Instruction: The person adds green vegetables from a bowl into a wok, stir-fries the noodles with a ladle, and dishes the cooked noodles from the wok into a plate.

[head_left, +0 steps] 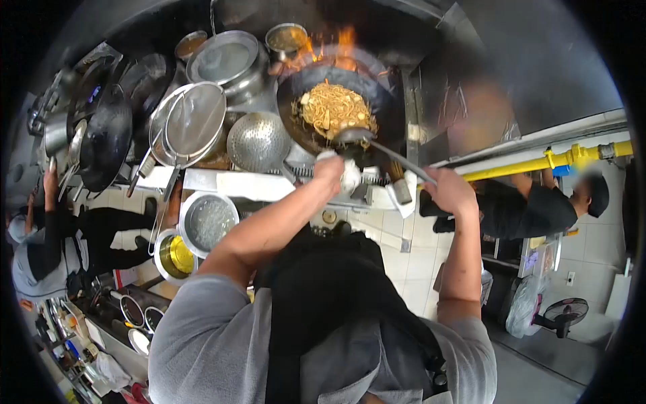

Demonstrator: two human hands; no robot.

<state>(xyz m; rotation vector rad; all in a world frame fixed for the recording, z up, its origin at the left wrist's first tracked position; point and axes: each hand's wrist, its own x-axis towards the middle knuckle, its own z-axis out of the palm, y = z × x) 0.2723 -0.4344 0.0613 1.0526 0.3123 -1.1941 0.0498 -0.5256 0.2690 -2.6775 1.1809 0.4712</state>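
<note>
Noodles (336,111) with pale pieces among them lie in a dark wok (293,101) over the burner, with flames rising behind its far rim. My left hand (328,176) is closed on a white cloth (350,176) at the near side of the wok; whatever part of the wok lies under the cloth is hidden. In my right hand (452,192) is the handle of a ladle (354,135), its bowl down in the wok against the near edge of the noodles. A large perforated strainer (259,143) rests just left of the wok.
Left of the strainer are a mesh sieve (196,124) and a lidded pot (225,60). Below stand a bowl of clear liquid (210,222) and a bowl of yellow oil (178,257). A yellow pipe (518,167) runs along the right. Co-workers stand on both sides.
</note>
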